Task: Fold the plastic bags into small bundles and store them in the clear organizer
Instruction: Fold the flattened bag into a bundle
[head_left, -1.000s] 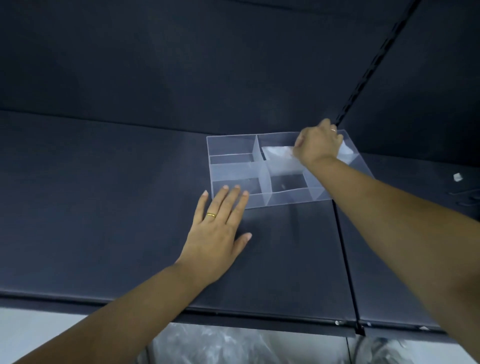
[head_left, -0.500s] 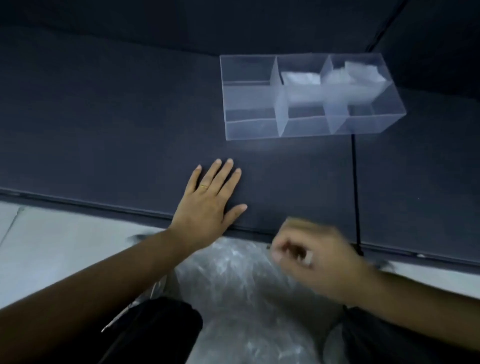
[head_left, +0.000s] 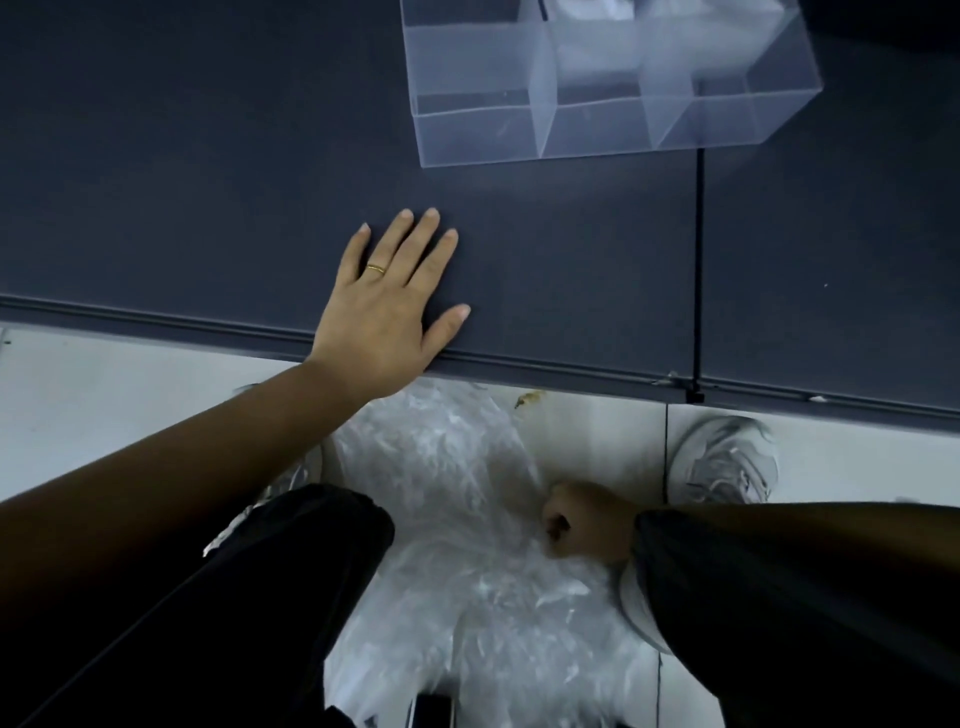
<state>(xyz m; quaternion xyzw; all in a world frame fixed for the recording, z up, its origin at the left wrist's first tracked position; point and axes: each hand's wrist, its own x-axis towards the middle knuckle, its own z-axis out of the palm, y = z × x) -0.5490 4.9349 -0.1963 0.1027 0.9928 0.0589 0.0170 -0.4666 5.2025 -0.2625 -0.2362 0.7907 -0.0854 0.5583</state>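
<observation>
Fetching the next bag, it seems; right hand (head_left: 582, 525) fist-curled in the plastic bags (head_left: 457, 467) heaped on the floor (head_left: 104, 395), seemingly gripping one; left hand (head_left: 387, 312) flat, fingers spread, on the table (head_left: 208, 182); clear organizer (head_left: 478, 135) beyond; next, lift one free and flatten it

The left hand (head_left: 387, 312) lies flat on the worktop (head_left: 208, 182) near the organizer (head_left: 597, 130); the right hand (head_left: 582, 525) grips the bags (head_left: 457, 467) on the floor (head_left: 104, 395).
</observation>
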